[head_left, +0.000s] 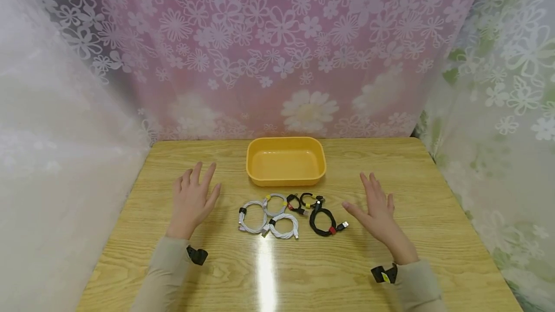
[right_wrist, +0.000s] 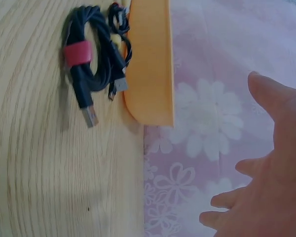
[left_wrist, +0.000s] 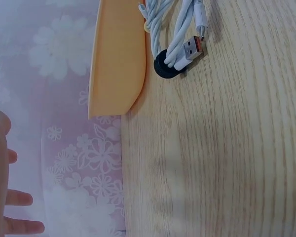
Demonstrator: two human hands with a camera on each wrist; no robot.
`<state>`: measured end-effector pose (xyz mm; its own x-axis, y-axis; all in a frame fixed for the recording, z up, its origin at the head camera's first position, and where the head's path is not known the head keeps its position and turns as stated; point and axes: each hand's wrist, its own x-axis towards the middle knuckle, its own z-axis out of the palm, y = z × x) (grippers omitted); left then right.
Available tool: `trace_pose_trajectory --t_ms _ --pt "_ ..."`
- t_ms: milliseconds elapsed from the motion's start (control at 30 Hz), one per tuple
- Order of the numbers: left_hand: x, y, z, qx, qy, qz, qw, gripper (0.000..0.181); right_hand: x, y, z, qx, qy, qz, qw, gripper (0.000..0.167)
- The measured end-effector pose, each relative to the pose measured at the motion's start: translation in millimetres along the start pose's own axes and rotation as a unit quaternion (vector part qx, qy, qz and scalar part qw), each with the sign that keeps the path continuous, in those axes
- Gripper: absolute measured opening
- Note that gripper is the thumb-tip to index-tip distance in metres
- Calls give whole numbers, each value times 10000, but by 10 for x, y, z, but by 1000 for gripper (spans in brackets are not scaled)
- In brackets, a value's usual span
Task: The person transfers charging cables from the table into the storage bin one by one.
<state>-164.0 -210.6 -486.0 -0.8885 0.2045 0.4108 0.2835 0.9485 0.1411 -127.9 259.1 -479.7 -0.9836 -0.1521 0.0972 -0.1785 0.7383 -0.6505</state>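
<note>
Nearest the camera, pale sleeves [head_left: 166,261] entered from the lower edge, a black wrist device [head_left: 197,255] beside each cuff. Six coiled cables lay grouped mid-worktop [head_left: 208,278], just in front of a yellow tray [head_left: 286,182]. White ones sat to the left: a left white coil [head_left: 241,218] with black tie, a small white coil [head_left: 274,214] with yellow ties, and a front white coil [head_left: 284,236], black-tied, looking twisted. Black ones sat to the right: a small red-tied coil [head_left: 299,210], a small yellow-tied coil [head_left: 309,194] and a larger black coil [head_left: 323,233] with red tie and a metal USB plug pointing right. Left hand [head_left: 192,201]: well to the left of the coils, fingers and thumb spread, empty. Right hand [head_left: 378,213]: to the right of the larger black coil, thumb held wide of the extended fingers, also empty; both hands were apart from cables and tray. Left wrist view: white coils cut off by the top edge, hand cut by the left edge. Right wrist view: black coils slightly blurred, the rear one overlapped. Small plugs in the overlapping middle were hard to assign to a cable.
</note>
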Motion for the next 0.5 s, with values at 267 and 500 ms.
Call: trace_pose_trajectory --t_ms 267,500 --pt "41 -5 22 69 179 201 9996 56 -35 -35 41 509 -75 93 9986 89" --pt "75 23 27 23 86 145 9999 56 -53 19 113 780 -46 72 9969 87"
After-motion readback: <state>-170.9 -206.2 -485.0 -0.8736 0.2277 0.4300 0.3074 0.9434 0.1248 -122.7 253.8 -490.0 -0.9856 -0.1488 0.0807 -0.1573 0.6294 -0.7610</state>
